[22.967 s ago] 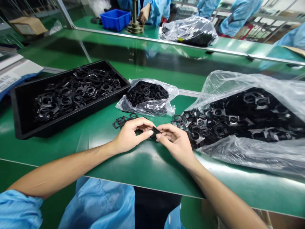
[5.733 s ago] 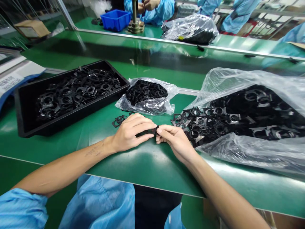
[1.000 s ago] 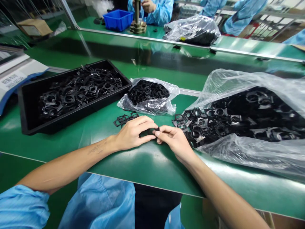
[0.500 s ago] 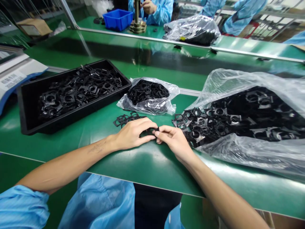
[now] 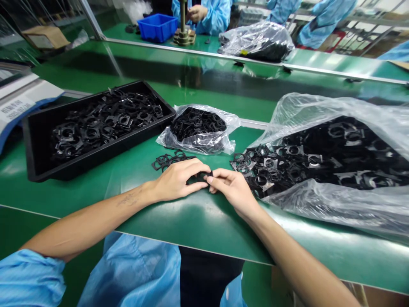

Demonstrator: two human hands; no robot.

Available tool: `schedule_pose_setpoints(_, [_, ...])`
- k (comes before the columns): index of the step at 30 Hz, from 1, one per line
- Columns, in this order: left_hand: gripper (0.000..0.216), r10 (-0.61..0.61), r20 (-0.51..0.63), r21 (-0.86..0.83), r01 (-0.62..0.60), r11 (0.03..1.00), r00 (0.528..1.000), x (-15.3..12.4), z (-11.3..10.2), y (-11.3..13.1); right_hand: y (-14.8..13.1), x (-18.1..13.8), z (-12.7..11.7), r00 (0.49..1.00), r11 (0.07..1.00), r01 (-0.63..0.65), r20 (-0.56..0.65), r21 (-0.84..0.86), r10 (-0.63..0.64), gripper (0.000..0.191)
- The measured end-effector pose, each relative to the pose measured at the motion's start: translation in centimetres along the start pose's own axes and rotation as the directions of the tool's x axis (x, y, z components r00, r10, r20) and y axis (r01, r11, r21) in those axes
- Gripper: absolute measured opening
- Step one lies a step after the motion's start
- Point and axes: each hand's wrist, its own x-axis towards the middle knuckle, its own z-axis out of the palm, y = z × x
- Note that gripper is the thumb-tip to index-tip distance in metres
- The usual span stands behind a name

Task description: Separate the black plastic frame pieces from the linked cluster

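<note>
Between my two hands is a small black plastic part [image 5: 204, 175], mostly covered by my fingers. My left hand [image 5: 182, 179] grips it from the left, thumb below and fingers curled over the top. From the right, my right hand [image 5: 231, 187] pinches its other end with thumb and forefinger. Just behind my left hand lies a small cluster of black rings [image 5: 164, 161], loose on the green table [image 5: 179, 219]. To the right of my right hand, a heap of black frames with round holes [image 5: 271, 164] spills from a large clear plastic bag [image 5: 303, 104].
At the left stands a black tray [image 5: 79, 165] of similar black parts. A smaller clear bag [image 5: 207, 147] with black rings sits in the middle. Across a metal rail are a blue bin [image 5: 158, 29], another filled bag [image 5: 258, 40] and a co-worker's hand [image 5: 197, 13].
</note>
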Motion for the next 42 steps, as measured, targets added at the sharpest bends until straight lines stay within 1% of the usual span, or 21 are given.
schedule_pose_setpoints(11, [0.023,-0.019,0.012,-0.005,0.019,1.000,1.000,0.0,0.0,0.0,0.1,0.2,-0.1,1.000,0.999,0.010,0.017,-0.049,-0.009,0.036])
schedule_pose_setpoints(17, [0.020,-0.046,0.033,-0.001,0.046,0.999,0.998,-0.1,0.1,0.0,0.6,0.3,-0.4,0.993,0.974,0.112,0.049,-0.198,-0.104,0.036])
schedule_pose_setpoints(20, [0.019,-0.048,0.049,0.005,0.048,0.999,0.998,0.0,0.1,0.0,0.8,0.4,-0.5,0.990,0.959,0.141,0.060,-0.245,-0.130,0.034])
schedule_pose_setpoints(26, [0.019,-0.054,0.048,0.004,0.053,0.999,0.997,0.0,0.1,0.1,0.7,0.3,-0.4,0.990,0.966,0.138,0.062,-0.220,-0.127,0.033])
schedule_pose_setpoints(29, [0.019,-0.043,0.014,0.002,0.043,0.999,0.999,0.0,0.1,0.2,0.4,0.2,-0.3,0.993,0.979,0.114,0.046,-0.169,-0.108,0.035])
schedule_pose_setpoints(33, [0.020,0.009,-0.076,-0.018,-0.010,1.000,0.997,0.2,0.1,0.3,0.0,0.0,-0.1,0.995,0.990,0.095,0.028,-0.100,-0.092,0.040])
schedule_pose_setpoints(37, [0.025,0.040,-0.144,-0.047,-0.048,0.998,0.989,0.2,0.1,0.4,-0.4,-0.2,-0.1,0.994,0.990,0.113,0.015,-0.088,-0.112,0.039])
schedule_pose_setpoints(39, [0.029,0.014,-0.177,-0.084,-0.029,0.996,0.984,0.2,0.1,0.5,-0.7,-0.4,-0.2,0.989,0.984,0.150,0.001,-0.093,-0.150,0.036])
schedule_pose_setpoints(42, [0.028,-0.099,-0.221,-0.205,0.053,0.977,0.970,0.3,0.1,0.7,-1.0,-0.6,-0.5,0.973,0.965,0.226,-0.022,-0.132,-0.231,0.032])
